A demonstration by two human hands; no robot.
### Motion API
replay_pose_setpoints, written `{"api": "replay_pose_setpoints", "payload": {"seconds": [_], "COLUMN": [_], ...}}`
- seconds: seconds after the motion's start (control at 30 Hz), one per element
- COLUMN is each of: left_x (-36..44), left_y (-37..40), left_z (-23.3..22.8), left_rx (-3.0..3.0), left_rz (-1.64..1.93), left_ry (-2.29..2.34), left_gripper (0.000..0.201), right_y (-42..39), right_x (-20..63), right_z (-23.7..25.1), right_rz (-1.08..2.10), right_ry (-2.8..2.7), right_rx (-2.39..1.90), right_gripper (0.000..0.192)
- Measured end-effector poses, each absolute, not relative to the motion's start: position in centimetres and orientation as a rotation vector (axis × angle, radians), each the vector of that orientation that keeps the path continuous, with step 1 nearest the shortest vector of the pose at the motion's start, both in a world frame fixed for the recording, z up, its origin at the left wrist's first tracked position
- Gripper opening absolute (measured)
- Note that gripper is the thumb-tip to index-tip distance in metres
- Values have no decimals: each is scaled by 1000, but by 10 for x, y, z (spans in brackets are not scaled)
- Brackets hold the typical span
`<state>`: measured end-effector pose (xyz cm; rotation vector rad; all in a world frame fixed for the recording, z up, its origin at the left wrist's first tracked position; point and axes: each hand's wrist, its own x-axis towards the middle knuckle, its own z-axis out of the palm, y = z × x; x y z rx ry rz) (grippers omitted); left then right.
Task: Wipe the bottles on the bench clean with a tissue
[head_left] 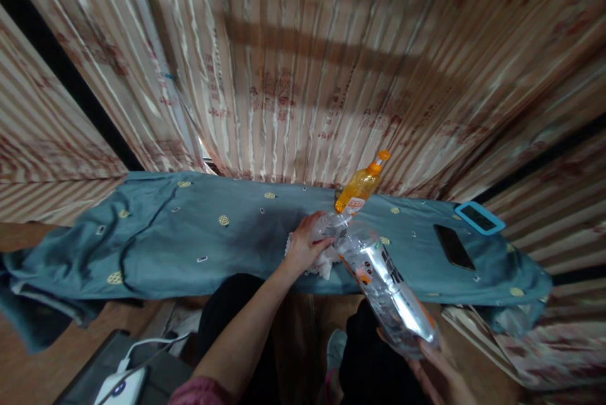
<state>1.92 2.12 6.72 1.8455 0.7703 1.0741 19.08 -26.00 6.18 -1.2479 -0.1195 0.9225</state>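
Gripping the neck of a clear plastic bottle (386, 288), the left hand (305, 247) also presses a white cloth (324, 263) against it; the right hand (438, 376) cups the bottle's base, which is tilted over the near edge of the table. One orange bottle (360, 187) stands just behind. Two phones (453, 246) lie at the right end of the blue tablecloth (189, 234). Its left half offers open room.
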Motion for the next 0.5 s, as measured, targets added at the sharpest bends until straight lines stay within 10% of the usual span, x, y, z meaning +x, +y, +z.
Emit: {"api": "replay_pose_setpoints", "payload": {"seconds": [0.27, 0.5], "left_x": [23, 25], "left_y": [20, 20], "left_z": [63, 58], "left_rx": [1820, 1765], "left_rz": [1058, 1020], "left_ry": [747, 846], "left_gripper": [77, 94], "right_y": [-289, -293], "right_x": [213, 217], "right_z": [40, 38], "right_rz": [1112, 1077], "right_ry": [-155, -71], "right_rx": [-1210, -1219], "right_gripper": [63, 84]}}
